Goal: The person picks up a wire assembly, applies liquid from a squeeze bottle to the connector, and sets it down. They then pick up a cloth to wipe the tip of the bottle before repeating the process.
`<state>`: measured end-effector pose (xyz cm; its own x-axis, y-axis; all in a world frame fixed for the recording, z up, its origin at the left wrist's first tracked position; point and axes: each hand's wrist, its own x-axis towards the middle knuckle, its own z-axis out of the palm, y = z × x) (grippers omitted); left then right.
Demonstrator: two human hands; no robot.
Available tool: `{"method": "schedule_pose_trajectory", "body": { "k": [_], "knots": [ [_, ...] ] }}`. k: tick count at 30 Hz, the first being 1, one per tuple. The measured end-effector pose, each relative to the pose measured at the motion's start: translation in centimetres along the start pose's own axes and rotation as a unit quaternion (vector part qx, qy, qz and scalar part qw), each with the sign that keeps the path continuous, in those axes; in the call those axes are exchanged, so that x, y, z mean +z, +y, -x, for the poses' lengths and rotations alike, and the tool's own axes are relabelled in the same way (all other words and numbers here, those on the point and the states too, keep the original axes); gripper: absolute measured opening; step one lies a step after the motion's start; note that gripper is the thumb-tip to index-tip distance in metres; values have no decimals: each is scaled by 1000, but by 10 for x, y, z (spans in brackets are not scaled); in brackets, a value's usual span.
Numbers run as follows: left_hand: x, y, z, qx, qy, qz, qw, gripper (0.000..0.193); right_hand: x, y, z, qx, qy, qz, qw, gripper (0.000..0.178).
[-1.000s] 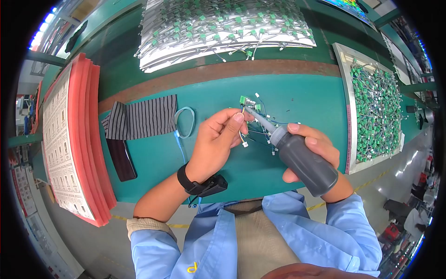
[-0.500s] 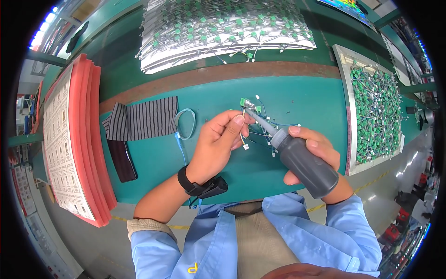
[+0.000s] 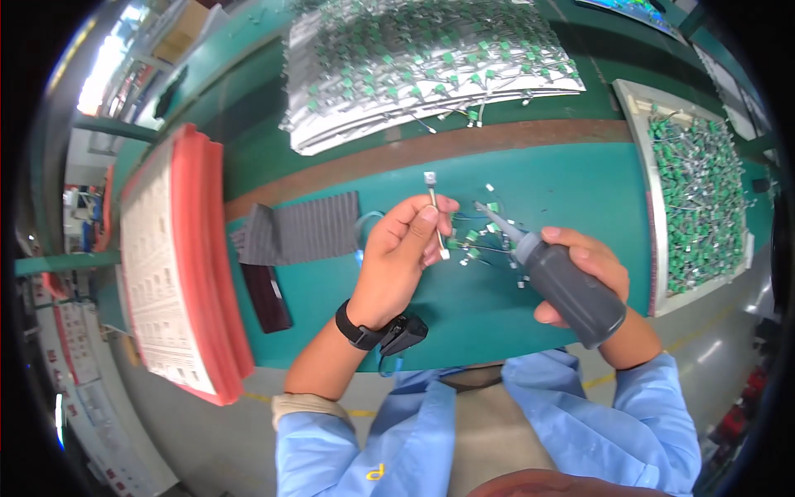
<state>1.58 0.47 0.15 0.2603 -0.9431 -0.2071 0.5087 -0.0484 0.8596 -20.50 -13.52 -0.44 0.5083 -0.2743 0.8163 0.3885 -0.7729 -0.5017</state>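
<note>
My left hand (image 3: 396, 257) pinches a short wire lead (image 3: 436, 217) between thumb and fingers. One end of it, with a small pale connector (image 3: 430, 178), stands up above the fingertips; a white plug (image 3: 445, 254) hangs below them. In my right hand (image 3: 598, 263) is a dark grey squeeze bottle (image 3: 571, 291), tilted, with its long grey nozzle (image 3: 502, 222) pointing up and left. The nozzle tip is apart from the held lead, over a loose group of wire leads with green connectors (image 3: 472, 236) on the green bench mat. My left wrist wears a black strap.
A striped grey cloth (image 3: 306, 228) partly covers a dark phone (image 3: 267, 300) at left, beside a stack of red-edged boards (image 3: 195, 265). White sheets (image 3: 323, 137) bearing many green-connector leads lie at the back. A pale-framed tray (image 3: 638, 124) of such leads stands at right.
The bottle's nozzle has drawn away from the held lead toward the right. The lead's upper end has turned, showing a pale face instead of green. The whole view has shifted slightly.
</note>
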Motion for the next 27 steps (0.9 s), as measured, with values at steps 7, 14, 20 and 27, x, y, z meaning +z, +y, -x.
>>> {"method": "schedule_pose_trajectory", "body": {
  "k": [7,14,20,27],
  "knots": [
    [-79,97,-37,137,190,-462,855,21,-10,-2,-2,19,-2,12,1000,76],
    [-153,160,-125,191,192,-697,663,20,-10,-5,-7,31,16,1,999,78],
    [-182,151,-155,148,178,-729,645,20,-8,-5,-4,26,12,4,1000,76],
    [-196,143,-157,184,178,-710,656,20,-8,-3,-5,20,27,-10,999,77]
  ]
}}
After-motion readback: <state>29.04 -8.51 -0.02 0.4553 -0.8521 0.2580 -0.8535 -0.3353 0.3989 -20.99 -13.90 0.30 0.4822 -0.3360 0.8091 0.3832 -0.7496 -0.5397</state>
